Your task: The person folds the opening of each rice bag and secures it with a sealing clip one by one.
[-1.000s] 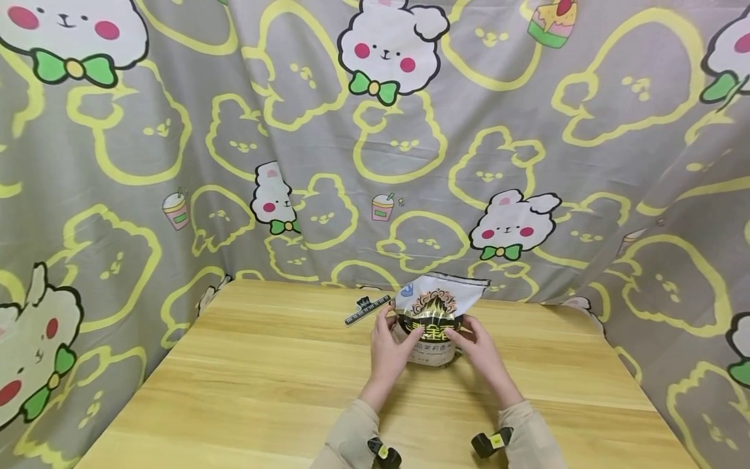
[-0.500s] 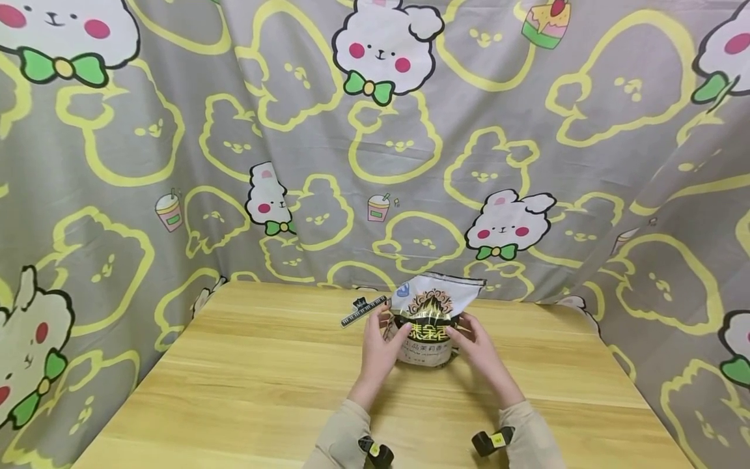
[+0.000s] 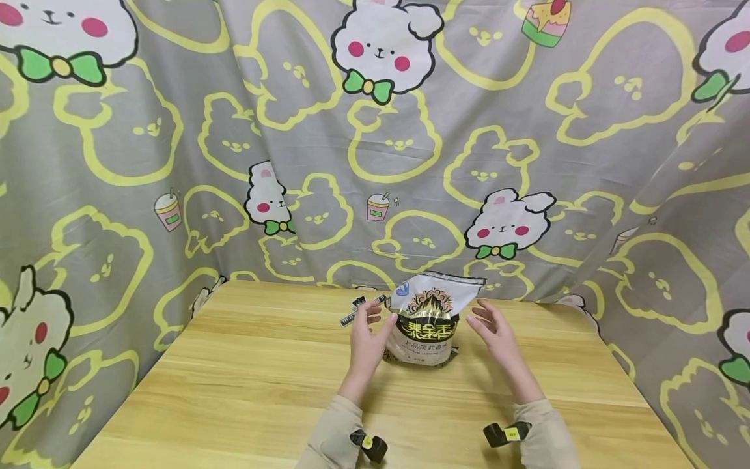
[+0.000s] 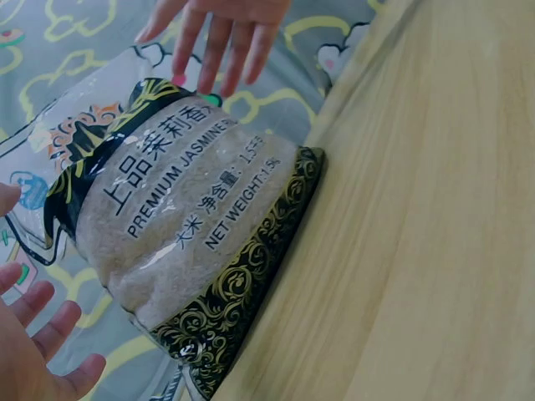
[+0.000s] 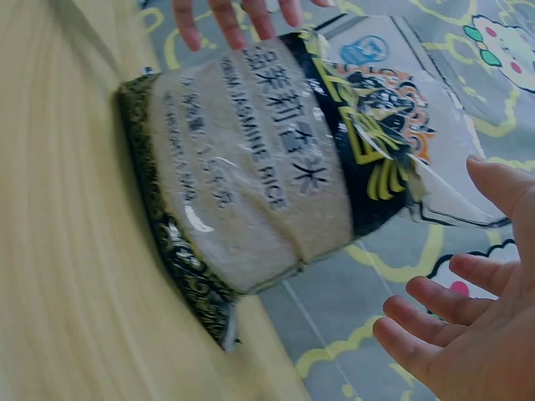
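A bag of jasmine rice (image 3: 423, 332) stands upright on the wooden table, its white top leaning a little to the right. Black bands with gold pattern run across its middle and along its base, and the grains show through the clear part. My left hand (image 3: 368, 339) is just left of the bag, fingers spread and apart from it. On the other side my right hand (image 3: 497, 335) is also spread, with a gap between it and the bag. In the left wrist view, the bag of rice (image 4: 184, 192) has the left hand (image 4: 38, 351) near its top corner.
Behind my left hand lies a black-and-white piano-key strip (image 3: 348, 319) with a black clip (image 3: 359, 301) beside it. A patterned grey curtain (image 3: 316, 215) hangs round the back and sides of the wooden table (image 3: 246, 391).
Both hands have let go of the rice bag and moved outward, the left hand to the left and the right hand to the right. The bag stays standing in place.
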Motion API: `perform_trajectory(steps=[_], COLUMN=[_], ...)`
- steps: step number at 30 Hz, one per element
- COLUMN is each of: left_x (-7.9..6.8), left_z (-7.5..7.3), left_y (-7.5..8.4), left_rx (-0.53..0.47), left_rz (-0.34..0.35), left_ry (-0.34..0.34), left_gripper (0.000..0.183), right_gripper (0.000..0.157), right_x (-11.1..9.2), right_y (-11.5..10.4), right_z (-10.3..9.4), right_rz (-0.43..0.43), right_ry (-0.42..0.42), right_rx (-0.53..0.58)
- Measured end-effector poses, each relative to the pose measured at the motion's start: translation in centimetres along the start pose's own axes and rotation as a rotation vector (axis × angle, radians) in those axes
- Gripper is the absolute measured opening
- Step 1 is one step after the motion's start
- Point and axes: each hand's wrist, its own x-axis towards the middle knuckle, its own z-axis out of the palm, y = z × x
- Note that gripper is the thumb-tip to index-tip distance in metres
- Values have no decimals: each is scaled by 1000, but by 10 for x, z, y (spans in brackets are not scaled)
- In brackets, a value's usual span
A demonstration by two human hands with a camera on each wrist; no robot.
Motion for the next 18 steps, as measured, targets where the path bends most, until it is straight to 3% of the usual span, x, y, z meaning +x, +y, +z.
perform_trajectory(steps=[9, 18], left_x=[-1, 2], left_z=[-2, 2], left_y=[5, 7], left_rx=[-10, -7], left_rz=[17, 17], left_ry=[4, -8], left_gripper=[42, 31], right_gripper=[63, 67], right_x=[-5, -4], right_y=[-11, -14], right_z=[-14, -13], right_rz=[0, -35], right_ry=[34, 38], right_rx=[7, 55])
